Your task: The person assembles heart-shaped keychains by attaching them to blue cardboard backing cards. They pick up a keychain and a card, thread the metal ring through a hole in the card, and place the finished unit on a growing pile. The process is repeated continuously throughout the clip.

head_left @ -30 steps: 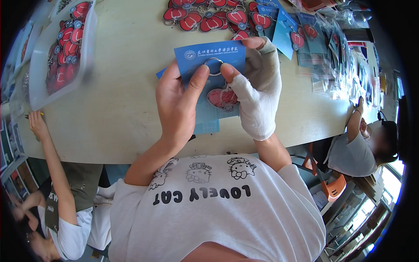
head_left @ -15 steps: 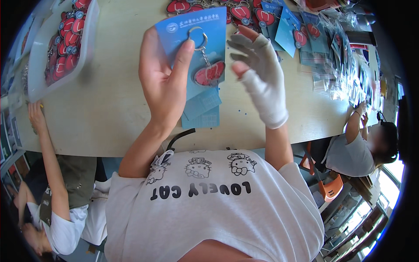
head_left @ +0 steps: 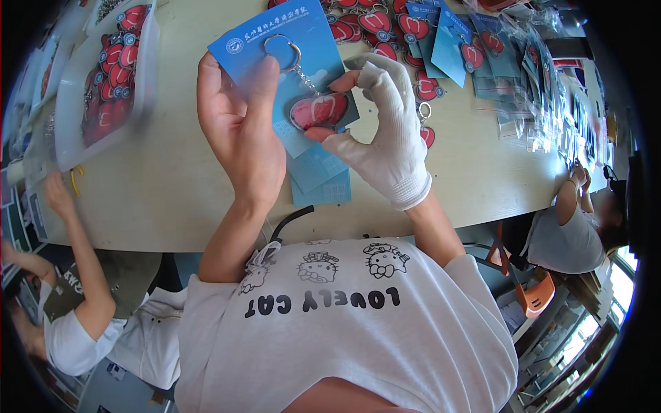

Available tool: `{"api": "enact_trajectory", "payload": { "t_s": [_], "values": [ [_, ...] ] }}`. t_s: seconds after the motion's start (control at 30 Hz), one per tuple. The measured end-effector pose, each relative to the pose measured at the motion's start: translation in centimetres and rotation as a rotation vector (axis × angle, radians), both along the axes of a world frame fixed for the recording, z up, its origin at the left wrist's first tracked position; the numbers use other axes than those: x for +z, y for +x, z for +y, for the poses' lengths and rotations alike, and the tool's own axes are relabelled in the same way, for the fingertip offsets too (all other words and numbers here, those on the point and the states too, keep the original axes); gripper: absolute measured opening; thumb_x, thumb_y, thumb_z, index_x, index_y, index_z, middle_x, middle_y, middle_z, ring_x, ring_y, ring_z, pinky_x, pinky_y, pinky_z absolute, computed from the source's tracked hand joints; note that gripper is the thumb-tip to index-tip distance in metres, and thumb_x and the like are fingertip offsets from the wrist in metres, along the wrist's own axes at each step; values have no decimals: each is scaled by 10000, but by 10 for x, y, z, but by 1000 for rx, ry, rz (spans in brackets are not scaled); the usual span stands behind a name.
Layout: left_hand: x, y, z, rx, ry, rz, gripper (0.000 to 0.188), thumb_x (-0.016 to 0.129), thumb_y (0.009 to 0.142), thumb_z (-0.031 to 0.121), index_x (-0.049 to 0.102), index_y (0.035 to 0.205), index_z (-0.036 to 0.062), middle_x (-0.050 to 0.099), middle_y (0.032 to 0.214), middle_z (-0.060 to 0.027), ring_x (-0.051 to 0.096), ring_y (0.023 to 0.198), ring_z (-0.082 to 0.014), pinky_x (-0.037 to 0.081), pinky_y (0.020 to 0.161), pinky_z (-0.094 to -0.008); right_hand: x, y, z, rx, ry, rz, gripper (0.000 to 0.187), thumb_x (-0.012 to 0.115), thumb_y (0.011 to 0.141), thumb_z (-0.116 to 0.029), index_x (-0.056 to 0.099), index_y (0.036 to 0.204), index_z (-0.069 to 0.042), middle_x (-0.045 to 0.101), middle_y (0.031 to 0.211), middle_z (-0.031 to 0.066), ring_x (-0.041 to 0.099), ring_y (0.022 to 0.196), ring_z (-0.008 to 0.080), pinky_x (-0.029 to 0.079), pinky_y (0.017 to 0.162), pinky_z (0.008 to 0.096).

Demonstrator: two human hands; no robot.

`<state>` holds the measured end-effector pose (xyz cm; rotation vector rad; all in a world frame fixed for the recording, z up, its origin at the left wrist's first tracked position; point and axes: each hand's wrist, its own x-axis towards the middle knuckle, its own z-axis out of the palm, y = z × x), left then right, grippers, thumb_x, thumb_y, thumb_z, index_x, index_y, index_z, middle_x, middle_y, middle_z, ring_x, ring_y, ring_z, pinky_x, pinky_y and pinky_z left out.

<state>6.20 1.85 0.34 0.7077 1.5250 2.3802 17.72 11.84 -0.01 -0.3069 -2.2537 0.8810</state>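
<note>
Blue card [head_left: 313, 34] is what we've got up in front of us, tilted over the table [head_left: 172, 179], with a metal ring [head_left: 297, 54], a short chain [head_left: 303, 78] and a red charm [head_left: 315, 112] lying across its lower part. Our bare left hand [head_left: 249, 141] grips the card's left side, thumb up front by the ring; can't tell if it presses the metal too. Our right hand [head_left: 389, 141] wears a white glove [head_left: 410, 182] with bare tips poking out, thumb at the charm's bottom edge, a finger near its top. Whether that's a proper squeeze or a light touch, we can't tell. Pale blue cards [head_left: 320, 184] overlap on the table below. Off left, a plastic box [head_left: 67, 148] holds red keychains [head_left: 116, 63], and over right, past a loose keychain [head_left: 427, 137], clear bags [head_left: 537, 124] are piled up.
</note>
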Motion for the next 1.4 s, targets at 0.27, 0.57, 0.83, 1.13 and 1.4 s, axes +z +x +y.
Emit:
{"api": "enact_trajectory", "payload": {
  "t_s": [0.27, 0.57, 0.83, 1.13, 1.4],
  "values": [
    [3, 7, 9, 235, 54, 191, 163, 555, 913, 2, 518, 1071, -18, 582, 1041, -75, 527, 957, -113, 402, 851, -262, 13, 3, -3, 0, 99, 115, 348, 717, 571, 62, 567, 860, -60, 608, 897, 33, 565, 835, 248, 460, 682, 345],
    [7, 4, 6, 131, 101, -28, 152, 555, 921, 44, 536, 1066, 0, 586, 1030, -55, 535, 963, -118, 391, 877, -287, 19, 4, -20, -43, -536, 194, 293, 675, 751, 33, 576, 1024, -2, 640, 896, 51, 600, 732, 134, 475, 630, 262],
    [3, -13, 1, 71, 125, -163, 164, 589, 889, 20, 556, 1050, 20, 607, 1021, -26, 545, 945, -96, 396, 870, -267, 21, 11, -1, -15, -1069, -87, 251, 571, 920, -103, 557, 1140, 17, 627, 865, 42, 591, 743, 74, 467, 640, 205],
    [3, -9, 2, 83, 72, -130, 161, 567, 917, 54, 572, 1071, 9, 611, 1031, -39, 547, 945, -95, 407, 867, -263, 20, 2, 1, -109, 98, 63, 395, 789, 643, -97, 626, 1001, -61, 622, 913, 51, 569, 755, 229, 458, 659, 324],
    [-2, 9, 3, -35, 69, -213, 193, 520, 971, 143, 570, 1092, 0, 601, 1034, -43, 538, 959, -101, 409, 871, -266, 24, -33, 13, -48, 498, 89, 422, 751, 629, -187, 624, 1009, -55, 607, 943, 59, 589, 783, 247, 467, 638, 360]
  ]
}}
